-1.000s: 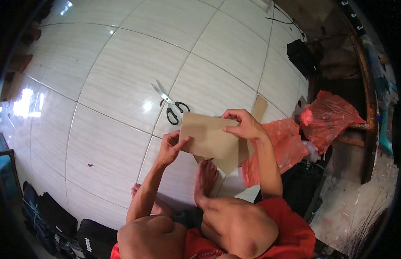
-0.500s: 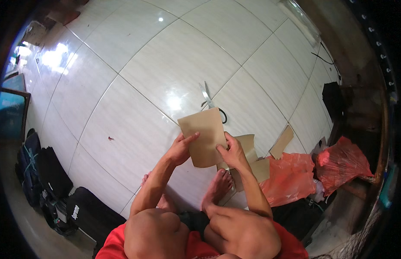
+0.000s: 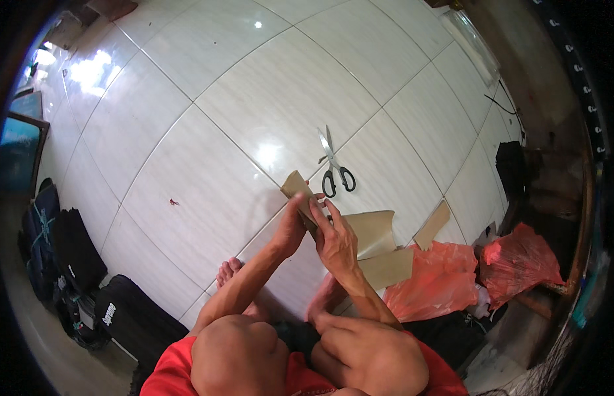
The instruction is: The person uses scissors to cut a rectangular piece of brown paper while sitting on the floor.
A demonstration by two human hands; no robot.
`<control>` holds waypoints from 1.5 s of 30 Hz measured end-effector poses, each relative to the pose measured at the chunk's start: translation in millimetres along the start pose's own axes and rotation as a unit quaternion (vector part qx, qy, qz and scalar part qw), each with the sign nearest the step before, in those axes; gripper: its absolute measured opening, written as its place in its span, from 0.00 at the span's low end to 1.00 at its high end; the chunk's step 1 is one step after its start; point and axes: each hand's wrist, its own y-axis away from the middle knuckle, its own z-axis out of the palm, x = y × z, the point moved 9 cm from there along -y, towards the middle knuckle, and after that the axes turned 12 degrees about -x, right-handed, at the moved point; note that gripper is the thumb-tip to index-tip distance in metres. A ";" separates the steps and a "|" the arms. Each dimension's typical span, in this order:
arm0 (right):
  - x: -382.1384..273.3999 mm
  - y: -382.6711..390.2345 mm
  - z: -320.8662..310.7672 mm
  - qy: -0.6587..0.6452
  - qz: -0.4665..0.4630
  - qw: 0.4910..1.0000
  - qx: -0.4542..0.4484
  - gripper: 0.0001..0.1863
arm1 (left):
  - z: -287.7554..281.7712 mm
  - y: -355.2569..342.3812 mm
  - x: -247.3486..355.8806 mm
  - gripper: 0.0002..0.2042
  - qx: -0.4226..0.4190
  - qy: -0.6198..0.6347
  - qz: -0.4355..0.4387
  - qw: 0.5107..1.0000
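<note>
A sheet of brown paper (image 3: 296, 185), bent over into a narrow strip shape, is held between my two hands above the floor. My left hand (image 3: 292, 224) grips its left side, thumb along the face. From the right, my right hand (image 3: 336, 239) presses on it with the fingers, and part of the sheet is hidden behind them. Just beyond the hands lie open scissors (image 3: 331, 162) with black handles, blades pointing away. To the right, larger brown paper pieces (image 3: 370, 232) rest on the tiles, along with a small brown strip (image 3: 432, 225).
Orange-red plastic bags (image 3: 439, 277) are at the right, beside a dark wooden piece of furniture (image 3: 558, 132). Black bags (image 3: 138, 317) and folded dark cloth items (image 3: 82, 247) stand at the left. A framed panel (image 3: 20, 152) leans at the far left.
The brown sheet was spread flat between both hands; now it is bent over narrow. My right hand has moved left across it, uncovering the scissors' handles.
</note>
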 end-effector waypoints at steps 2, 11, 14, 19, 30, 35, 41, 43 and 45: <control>-3.1 -0.1 -1.3 0.034 -0.023 0.999 0.005 0.33 | -10.3 -0.8 -0.2 0.27 0.036 -0.090 0.001 0.995; -21.6 2.3 -13.1 -0.062 -0.047 0.997 -0.023 0.37 | -8.7 -0.3 10.1 0.25 0.010 -0.208 0.012 0.978; -15.3 10.2 -19.7 -0.104 -0.050 0.992 -0.048 0.37 | -4.3 -4.5 17.5 0.24 0.013 -0.211 0.025 0.977; 50.4 7.1 -1.5 -0.471 0.115 0.874 -0.025 0.30 | -14.5 -8.1 36.1 0.21 0.069 -0.006 0.020 0.997; 40.4 9.2 36.8 -0.564 0.178 0.800 -0.100 0.23 | 0.5 -6.7 44.5 0.23 0.040 0.112 0.070 0.990; 34.3 11.4 38.5 -0.565 0.170 0.800 -0.108 0.21 | -1.1 -10.8 43.2 0.25 0.024 0.080 0.084 0.993; 31.8 14.9 36.0 -0.570 0.175 0.796 -0.109 0.20 | 9.7 -12.4 47.0 0.23 0.017 0.023 0.104 0.994; 30.0 16.2 35.3 -0.577 0.181 0.789 -0.109 0.20 | 6.5 -11.3 48.2 0.22 0.034 0.013 0.111 0.993; 25.5 17.0 33.1 -0.599 0.181 0.774 -0.095 0.26 | 2.7 -10.2 49.1 0.21 0.052 0.004 0.117 0.992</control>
